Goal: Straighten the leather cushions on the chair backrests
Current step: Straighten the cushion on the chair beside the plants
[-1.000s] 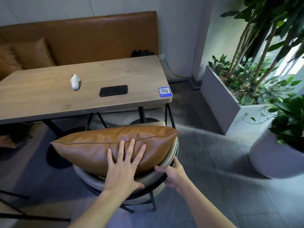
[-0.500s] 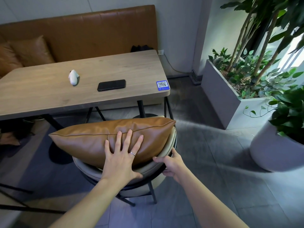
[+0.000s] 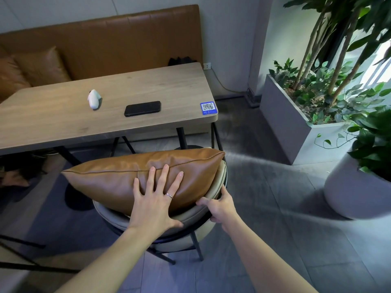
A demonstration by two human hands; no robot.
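A tan leather cushion (image 3: 118, 176) lies lengthwise along the curved backrest of a beige chair (image 3: 188, 216) with a black metal frame. My left hand (image 3: 156, 197) rests flat on the cushion's near face, fingers spread, a ring on one finger. My right hand (image 3: 220, 208) curls around the backrest's right rim just below the cushion's right corner. Two more brown leather cushions (image 3: 40, 66) lean on the bench seat at the far left.
A wooden table (image 3: 63, 121) stands just beyond the chair, holding a black phone (image 3: 142, 108), a small white object (image 3: 93, 98) and a blue QR sticker (image 3: 208, 108). A grey planter (image 3: 296, 127) and a round pot (image 3: 355, 193) stand at the right. Another chair's black legs show lower left.
The view has shifted slightly; my left hand stays pressed on the cushion and my right hand stays on the backrest rim. The cushion sits about the same.
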